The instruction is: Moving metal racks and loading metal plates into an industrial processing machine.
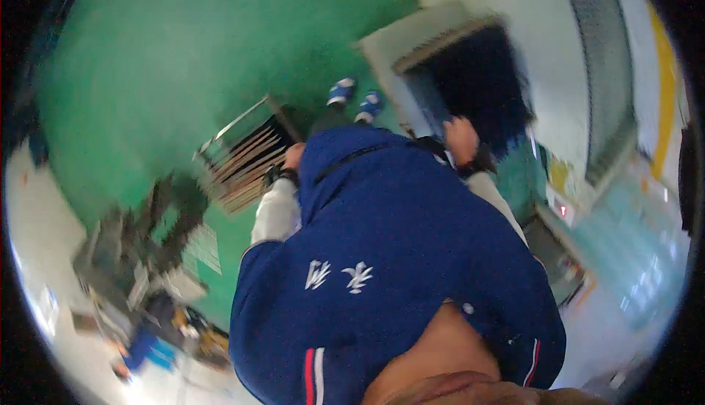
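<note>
My left hand (294,157) hangs beside my waist, next to a slatted wooden piece with a pale metal frame (246,163). Its fingers are mostly hidden by my blue jacket, and I cannot tell whether it touches the slats. My right hand (461,140) is raised on the other side, close to the near edge of a dark, boxy panel or bin (481,74). Motion smears its fingers. Whether it touches the dark surface is unclear. Dark bands circle both wrists.
Pale equipment (532,16) with a grey mesh-like panel (602,60) stands on the right. A blurred dark heap (139,236) lies at left on the green floor (183,45). Someone in blue (136,350) is at the far lower left.
</note>
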Demonstrator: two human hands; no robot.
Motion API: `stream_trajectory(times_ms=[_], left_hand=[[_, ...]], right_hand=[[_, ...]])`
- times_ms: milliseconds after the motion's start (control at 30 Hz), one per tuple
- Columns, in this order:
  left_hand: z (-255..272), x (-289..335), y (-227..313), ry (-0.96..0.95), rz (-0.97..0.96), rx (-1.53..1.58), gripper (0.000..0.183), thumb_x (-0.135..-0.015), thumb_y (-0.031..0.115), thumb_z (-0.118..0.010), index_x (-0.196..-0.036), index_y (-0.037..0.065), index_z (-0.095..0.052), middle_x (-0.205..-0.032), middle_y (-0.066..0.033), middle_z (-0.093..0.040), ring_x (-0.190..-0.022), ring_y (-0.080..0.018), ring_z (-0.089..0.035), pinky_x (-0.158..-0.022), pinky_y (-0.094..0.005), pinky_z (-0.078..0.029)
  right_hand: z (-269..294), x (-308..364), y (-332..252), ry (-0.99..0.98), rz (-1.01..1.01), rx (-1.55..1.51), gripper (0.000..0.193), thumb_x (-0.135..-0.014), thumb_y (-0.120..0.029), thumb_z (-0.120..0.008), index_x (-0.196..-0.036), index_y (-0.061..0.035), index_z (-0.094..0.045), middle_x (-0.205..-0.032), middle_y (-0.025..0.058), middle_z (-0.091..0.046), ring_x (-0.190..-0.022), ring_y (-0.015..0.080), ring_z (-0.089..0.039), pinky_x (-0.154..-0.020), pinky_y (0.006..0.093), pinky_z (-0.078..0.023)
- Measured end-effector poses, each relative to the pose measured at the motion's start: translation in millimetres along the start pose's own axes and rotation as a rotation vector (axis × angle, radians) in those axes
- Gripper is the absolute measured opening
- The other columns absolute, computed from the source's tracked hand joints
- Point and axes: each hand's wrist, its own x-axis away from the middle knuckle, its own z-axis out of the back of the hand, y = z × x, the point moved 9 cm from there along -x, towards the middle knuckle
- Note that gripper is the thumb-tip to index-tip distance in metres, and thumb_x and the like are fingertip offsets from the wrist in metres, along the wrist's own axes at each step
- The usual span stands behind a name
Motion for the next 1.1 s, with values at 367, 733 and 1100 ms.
stream_trajectory(times_ms=[367, 733, 1100], left_hand=[[60, -98, 214, -0.268, 0.023, 0.317, 0.02, -0.09, 0.028, -0.058, -0.095, 0.008, -0.064, -0.081, -0.0002, -0.065, -0.067, -0.0096, -0.059, -0.054, -0.023, -0.044], [22, -55, 302, -0.52, -0.156, 0.239, 0.04, -0.092, 0.036, -0.059, -0.114, 0.002, -0.057, -0.102, -0.0064, -0.066, -0.085, -0.0151, -0.063, -0.067, -0.0262, -0.048], [-68, 66, 446, -1.148, -0.398, -0.119, 0.056, -0.093, 0.041, -0.055, -0.132, 0.002, -0.047, -0.13, -0.0127, -0.054, -0.117, -0.0251, -0.053, -0.096, -0.036, -0.04]], right_hand=[[20, 36, 4, 0.288, -0.032, -0.301, 0.018, -0.083, -0.021, -0.057, -0.086, -0.0044, -0.064, -0.091, 0.0134, -0.061, -0.084, 0.0354, -0.059, -0.072, 0.0446, -0.049], [131, 86, -11, 0.485, 0.028, -0.242, 0.011, -0.076, -0.019, -0.057, -0.071, -0.0096, -0.061, -0.074, 0.0054, -0.057, -0.081, 0.026, -0.059, -0.066, 0.0397, -0.049], [283, 158, 19, 0.629, -0.067, -0.272, 0.019, -0.078, -0.021, -0.062, -0.081, -0.003, -0.064, -0.083, 0.012, -0.06, -0.078, 0.0322, -0.059, -0.066, 0.039, -0.048]])
